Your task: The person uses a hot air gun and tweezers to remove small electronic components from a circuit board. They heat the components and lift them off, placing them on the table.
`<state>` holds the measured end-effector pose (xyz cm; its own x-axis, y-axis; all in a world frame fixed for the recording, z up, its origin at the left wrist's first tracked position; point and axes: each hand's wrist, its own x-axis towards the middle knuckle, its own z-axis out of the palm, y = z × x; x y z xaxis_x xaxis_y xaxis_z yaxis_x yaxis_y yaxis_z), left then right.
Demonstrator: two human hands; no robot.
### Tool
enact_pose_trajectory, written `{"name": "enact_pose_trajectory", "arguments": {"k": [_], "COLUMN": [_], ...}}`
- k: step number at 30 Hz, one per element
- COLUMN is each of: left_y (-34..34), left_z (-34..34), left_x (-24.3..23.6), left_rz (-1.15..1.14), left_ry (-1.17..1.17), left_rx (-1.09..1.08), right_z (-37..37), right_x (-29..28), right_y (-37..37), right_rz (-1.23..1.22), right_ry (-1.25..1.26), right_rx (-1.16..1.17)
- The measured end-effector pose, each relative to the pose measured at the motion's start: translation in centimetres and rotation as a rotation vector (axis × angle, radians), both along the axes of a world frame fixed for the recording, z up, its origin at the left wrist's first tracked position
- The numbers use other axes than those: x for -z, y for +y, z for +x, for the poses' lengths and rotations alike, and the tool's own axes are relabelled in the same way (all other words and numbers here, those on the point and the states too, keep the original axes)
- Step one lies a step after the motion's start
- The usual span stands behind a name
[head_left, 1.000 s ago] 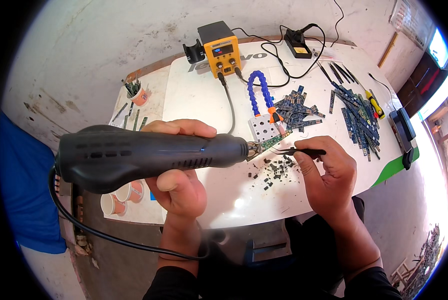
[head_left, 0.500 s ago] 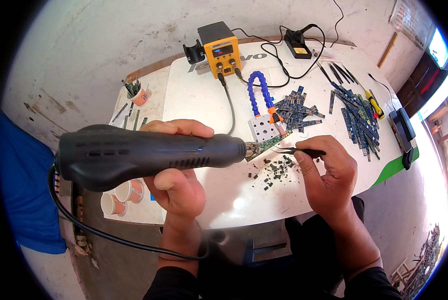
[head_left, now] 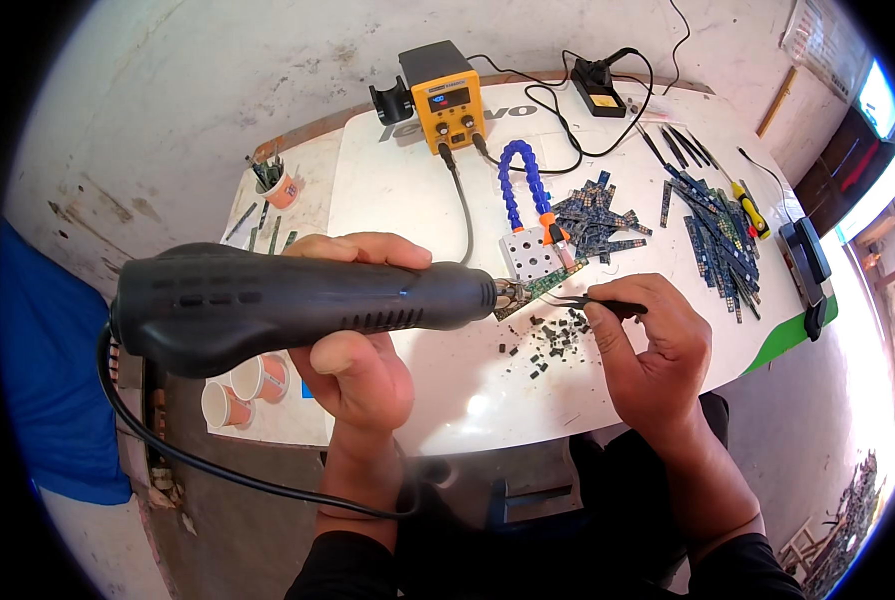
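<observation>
My left hand (head_left: 363, 390) is wrapped round a black hot-air gun (head_left: 288, 305), held level, its metal nozzle over a narrow green circuit board (head_left: 546, 285). The board lies at a slant beside a holed metal block (head_left: 528, 255), which carries a blue jointed arm (head_left: 513, 170) with an orange end by the board. My right hand (head_left: 653, 360) grips black tweezers (head_left: 618, 305) with the tips at or just beside the board; whether they touch it I cannot tell. Loose dark chips (head_left: 553, 345) are scattered on the white table (head_left: 438, 395) under the board.
A yellow soldering station (head_left: 448, 100), an iron stand (head_left: 598, 90), piles of board strips (head_left: 713, 235), a yellow tool (head_left: 753, 210) and a dark device (head_left: 808, 270) surround the work. Paper cups (head_left: 226, 405) stand at left, another holding strips (head_left: 276, 190) behind. The gun's cord hangs across my left forearm.
The hot-air gun sits very slightly higher in view than before. My right hand and the tweezers have barely moved. Nothing has been let go.
</observation>
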<state>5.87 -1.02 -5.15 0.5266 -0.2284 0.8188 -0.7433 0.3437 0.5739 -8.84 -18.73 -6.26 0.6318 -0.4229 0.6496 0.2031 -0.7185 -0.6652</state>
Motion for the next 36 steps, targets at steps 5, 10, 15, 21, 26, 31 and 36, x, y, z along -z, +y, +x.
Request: {"name": "enact_pose_trajectory", "arguments": {"k": [5,10,15,21,26,31,36], "left_y": [0.1,0.0,0.3,-0.3,-0.3,-0.4,-0.5], "left_z": [0.0,-0.1,0.2,-0.2,-0.2,-0.3,-0.3], "left_x": [-0.1,0.2,-0.1,0.0,0.1,0.0,0.1], "left_rz": [0.011,-0.035,0.025,-0.047,-0.054,-0.065,-0.075], "left_ry": [0.004,0.01,-0.008,0.051,0.058,0.056,0.028], "left_rx": [-0.012,-0.054,-0.068,-0.071,-0.058,-0.059,-0.048], "right_z": [0.1,0.3,0.5,0.7,0.6,0.8,0.8], "right_x": [0.1,0.2,0.5,0.7,0.6,0.6,0.7], "right_y": [0.0,0.3,0.3,0.7,0.7,0.8,0.9], "right_rz": [-0.004,0.018,0.026,0.034,0.023,0.027,0.019], "right_ry": [-0.001,-0.002,-0.016,0.006,0.008,0.012,0.019], "right_rx": [0.003,0.003,0.0,0.002,0.01,0.006,0.008]}}
